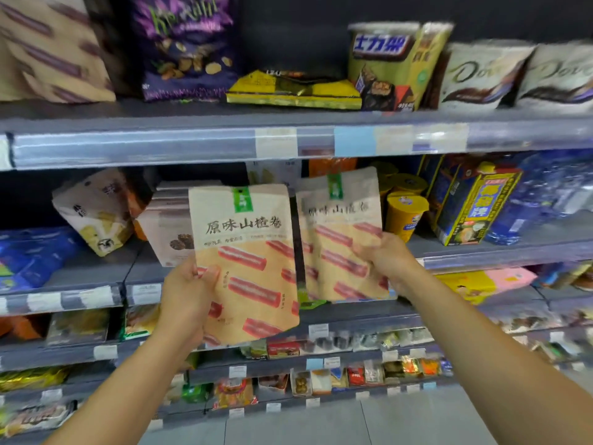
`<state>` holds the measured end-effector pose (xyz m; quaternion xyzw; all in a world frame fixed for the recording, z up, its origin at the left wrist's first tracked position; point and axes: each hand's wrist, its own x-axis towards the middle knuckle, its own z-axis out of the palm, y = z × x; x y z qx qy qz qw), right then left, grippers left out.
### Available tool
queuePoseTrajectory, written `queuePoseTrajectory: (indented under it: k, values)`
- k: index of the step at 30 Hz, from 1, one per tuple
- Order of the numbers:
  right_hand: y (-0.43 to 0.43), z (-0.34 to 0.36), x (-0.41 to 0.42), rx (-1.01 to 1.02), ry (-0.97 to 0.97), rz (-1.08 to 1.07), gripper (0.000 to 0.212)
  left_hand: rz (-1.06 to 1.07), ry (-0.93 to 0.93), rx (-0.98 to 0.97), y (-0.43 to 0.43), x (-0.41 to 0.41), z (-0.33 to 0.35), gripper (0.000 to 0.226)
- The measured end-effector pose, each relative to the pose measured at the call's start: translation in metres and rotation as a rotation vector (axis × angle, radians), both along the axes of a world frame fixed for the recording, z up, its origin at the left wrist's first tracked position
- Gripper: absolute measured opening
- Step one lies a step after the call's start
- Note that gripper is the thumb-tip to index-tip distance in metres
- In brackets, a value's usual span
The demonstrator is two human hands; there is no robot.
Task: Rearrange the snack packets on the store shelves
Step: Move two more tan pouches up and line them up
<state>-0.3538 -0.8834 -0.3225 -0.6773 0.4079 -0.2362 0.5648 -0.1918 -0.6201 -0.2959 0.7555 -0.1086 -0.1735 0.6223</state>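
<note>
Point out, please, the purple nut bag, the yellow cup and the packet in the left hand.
Purple nut bag (186, 49), head view: middle of its front.
Yellow cup (405, 216), head view: its side wall.
Left-hand packet (247, 252), head view: centre of its printed face.

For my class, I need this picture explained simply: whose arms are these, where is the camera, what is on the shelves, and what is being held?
There is no machine here. A person wears a wide-angle camera on the head, so you look forward and down along their own two bare arms, which reach in from the bottom.

The left hand holds a beige snack packet printed with red rolls. The right hand holds a second matching packet beside it. Both packets are upright, in front of the middle shelf.

On the top shelf stand a purple nut bag, a flat yellow packet and white chocolate bags. The middle shelf carries yellow cups and a blue and yellow box. Lower shelves hold small sweets, too blurred to name.
</note>
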Motion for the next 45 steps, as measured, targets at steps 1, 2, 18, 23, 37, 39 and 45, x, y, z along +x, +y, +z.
queuePoseTrajectory:
  k: [1, 2, 18, 23, 37, 39, 45]
  values:
    - [0.01, 0.005, -0.011, 0.009, 0.002, 0.018, 0.016, -0.004, 0.001, -0.004, 0.01, -0.003, 0.005, 0.02]
    - [0.02, 0.011, -0.021, 0.021, 0.0, 0.034, 0.018, 0.0, -0.002, -0.008, 0.019, -0.006, 0.011, 0.017]
    - [0.122, 0.113, -0.102, 0.166, -0.319, 0.113, 0.018, 0.211, -0.187, -0.1, 0.131, -0.079, 0.097, 0.021]
    - [0.147, 0.119, -0.104, 0.189, -0.359, 0.136, 0.023, 0.294, -0.174, -0.108, 0.17, -0.089, 0.104, 0.021]
    - [0.249, 0.168, -0.041, 0.2, -0.345, 0.308, 0.024, 0.376, -0.174, -0.236, 0.297, -0.029, 0.128, 0.017]
    - [0.268, 0.174, -0.024, 0.193, -0.337, 0.311, 0.024, 0.363, -0.174, -0.236, 0.317, -0.016, 0.135, 0.016]
    - [0.329, 0.182, 0.044, 0.147, -0.342, 0.233, 0.021, 0.333, -0.204, -0.273, 0.364, 0.038, 0.151, 0.024]
